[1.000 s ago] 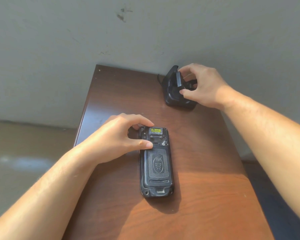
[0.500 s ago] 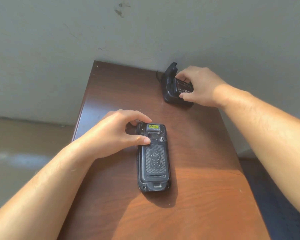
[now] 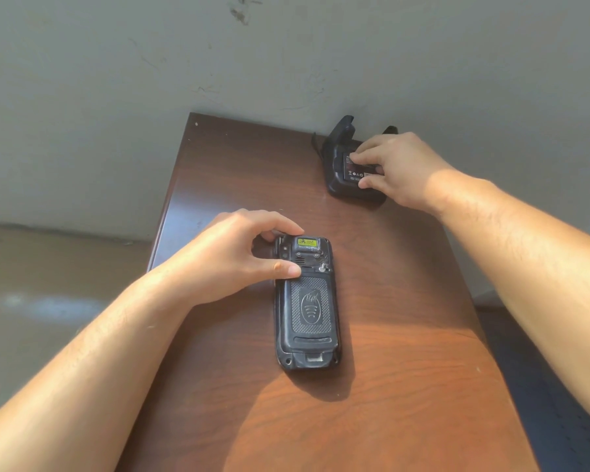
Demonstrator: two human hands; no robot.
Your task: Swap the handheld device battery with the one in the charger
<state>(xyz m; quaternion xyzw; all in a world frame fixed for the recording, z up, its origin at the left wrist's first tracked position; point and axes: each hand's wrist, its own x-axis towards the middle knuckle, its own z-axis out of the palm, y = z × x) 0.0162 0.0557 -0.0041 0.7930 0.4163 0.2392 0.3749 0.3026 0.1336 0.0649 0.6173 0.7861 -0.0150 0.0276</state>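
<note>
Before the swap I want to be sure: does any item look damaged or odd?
The yellow label at the far end of the handheld device looks scuffed and worn. Nothing else stands out.

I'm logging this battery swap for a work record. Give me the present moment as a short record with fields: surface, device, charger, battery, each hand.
surface: brown wooden tabletop against a grey wall
device: black rugged handheld device, face down, back cover on
charger: black plastic charging cradle at the far right corner
battery: flat black labelled battery lying in the cradle
left hand: left hand gripping the device's top end, thumb on its back
right hand: right hand pinching the battery, thumb and fingers on it
</note>
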